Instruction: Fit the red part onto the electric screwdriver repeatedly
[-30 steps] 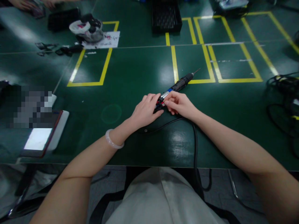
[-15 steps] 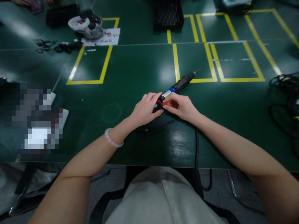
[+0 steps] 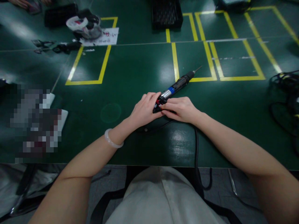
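Note:
An electric screwdriver (image 3: pixel 179 84) lies slantwise on the green table, its thin bit pointing away to the upper right. Its body is black, with a silver section and a blue band. My left hand (image 3: pixel 145 109) is closed around the rear end, where small red and black parts show between the fingers. Against that same end my right hand (image 3: pixel 181 109) is closed, thumb and fingertips pinched together. What the pinch holds is too small and covered to make out. A black cord (image 3: pixel 196 146) runs below my right wrist and over the table's front edge.
A black tray (image 3: pixel 167 15) stands at the back. At the back left, a transparent bag (image 3: pixel 91 29) rests on a paper sheet (image 3: pixel 109 36). Yellow tape (image 3: pixel 218 78) marks the table (image 3: pixel 130 68). Coiled cables (image 3: pixel 283 82) lie at the right; pixelated items (image 3: pixel 42 124) lie at the left.
My right fingers have turned flatter and moved slightly left and down against the screwdriver's rear end. The orange-red spot between them is now mostly covered. My left hand keeps its hold.

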Motion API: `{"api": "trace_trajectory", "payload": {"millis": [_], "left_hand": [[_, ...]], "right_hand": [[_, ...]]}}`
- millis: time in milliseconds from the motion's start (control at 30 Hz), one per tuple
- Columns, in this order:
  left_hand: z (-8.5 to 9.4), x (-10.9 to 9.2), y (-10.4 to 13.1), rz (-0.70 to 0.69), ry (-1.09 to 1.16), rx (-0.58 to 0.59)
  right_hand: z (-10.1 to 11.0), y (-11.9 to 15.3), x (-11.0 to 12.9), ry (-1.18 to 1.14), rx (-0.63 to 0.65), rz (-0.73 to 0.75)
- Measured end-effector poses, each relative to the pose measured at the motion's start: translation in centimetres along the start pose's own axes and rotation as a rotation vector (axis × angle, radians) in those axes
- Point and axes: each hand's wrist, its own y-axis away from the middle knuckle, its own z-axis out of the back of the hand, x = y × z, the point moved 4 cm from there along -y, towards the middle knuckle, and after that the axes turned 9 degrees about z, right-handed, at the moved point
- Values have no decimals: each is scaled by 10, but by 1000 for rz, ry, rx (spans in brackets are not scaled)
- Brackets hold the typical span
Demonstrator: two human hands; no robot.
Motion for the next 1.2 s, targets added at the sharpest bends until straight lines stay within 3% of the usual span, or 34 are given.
{"api": "trace_trajectory", "payload": {"millis": [433, 600, 833, 1033, 1200], "left_hand": [[2, -9, 1, 46, -2, -8], [2, -14, 1, 48, -19, -27], [-1, -14, 1, 58, -83, -32], [4, -2, -3, 99, -106, -25], [13, 28, -10, 218, -128, -21]], "right_hand": [[-2, 2, -5, -87, -42, -82], [1, 6, -15, -207, -156, -228], [5, 11, -30, -285, -300, -294], [1, 15, -35, -297, -309, -311], [2, 14, -36, -324, -294, -341]]}}
